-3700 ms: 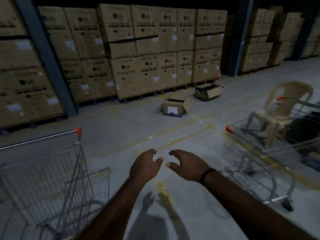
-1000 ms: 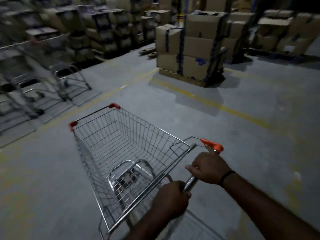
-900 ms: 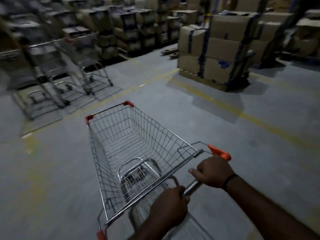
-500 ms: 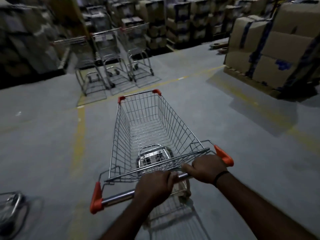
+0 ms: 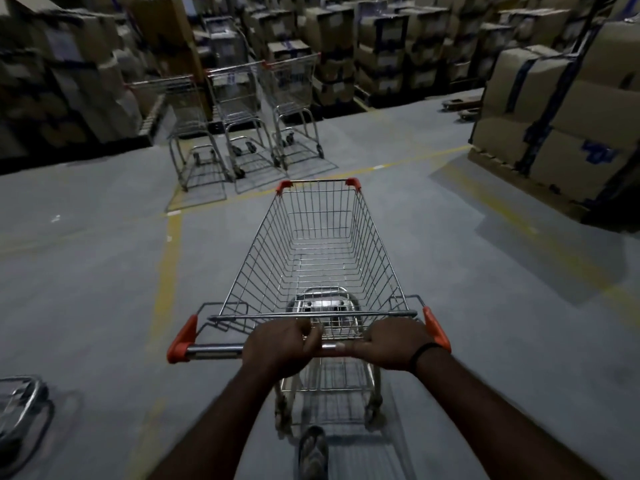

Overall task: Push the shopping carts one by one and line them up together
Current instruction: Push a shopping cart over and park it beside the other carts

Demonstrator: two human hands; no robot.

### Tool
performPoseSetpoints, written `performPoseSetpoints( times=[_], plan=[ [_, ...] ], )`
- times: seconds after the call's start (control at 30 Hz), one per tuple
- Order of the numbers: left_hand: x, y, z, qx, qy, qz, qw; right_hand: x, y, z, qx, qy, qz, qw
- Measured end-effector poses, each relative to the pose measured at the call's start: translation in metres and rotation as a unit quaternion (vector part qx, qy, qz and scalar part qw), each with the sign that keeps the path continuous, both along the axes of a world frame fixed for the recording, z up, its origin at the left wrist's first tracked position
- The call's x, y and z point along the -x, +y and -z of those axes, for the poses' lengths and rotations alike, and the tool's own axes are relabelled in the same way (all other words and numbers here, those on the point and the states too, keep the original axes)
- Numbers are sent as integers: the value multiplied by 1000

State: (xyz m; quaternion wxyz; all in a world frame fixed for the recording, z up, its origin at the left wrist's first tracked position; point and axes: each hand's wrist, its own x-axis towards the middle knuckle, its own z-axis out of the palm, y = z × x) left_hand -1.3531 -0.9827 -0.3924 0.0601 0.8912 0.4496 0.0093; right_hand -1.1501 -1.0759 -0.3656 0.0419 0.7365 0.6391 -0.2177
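Note:
An empty wire shopping cart point(image 5: 318, 244) with orange corner caps stands straight in front of me on the grey floor. My left hand point(image 5: 277, 344) grips its steel handle bar point(image 5: 214, 349) left of the middle. My right hand point(image 5: 391, 344), with a black band on the wrist, grips the bar near its right end. Ahead, three parked shopping carts point(image 5: 239, 112) stand side by side beyond a yellow floor line, facing me. The pushed cart's nose points slightly right of them.
Stacked cardboard boxes point(image 5: 561, 109) on a pallet rise at the right. More boxes point(image 5: 62, 71) line the left and the back. A metal part of another cart point(image 5: 20, 407) shows at the lower left. My foot point(image 5: 313, 452) is under the cart.
Earlier my hands were free; they now hold the cart's handle. The cart has swung to point straight ahead and the three parked carts have come closer and nearer the centre.

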Motion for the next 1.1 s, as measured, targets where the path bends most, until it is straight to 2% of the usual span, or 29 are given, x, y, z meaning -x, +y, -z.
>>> performPoseSetpoints(
  times=[0.13, 0.33, 0.57, 0.83, 1.1],
  plan=[
    [-26, 49, -1, -14, -14, 18, 1000, -17, 33, 0, -25, 10, 33, 999],
    [-79, 143, -5, 16, -7, 35, 999, -65, 91, 9, -102, -99, 70, 987],
    [-96, 286, -6, 16, 85, 39, 995, -138, 158, 12, -135, -122, 111, 977],
    [-195, 342, -1, -37, 77, 45, 995, -245, 223, 17, -120, -147, 145, 971],
    [-312, 407, 1, -52, 65, 13, 996, -378, 313, 21, -130, -171, 120, 969]
  ],
)
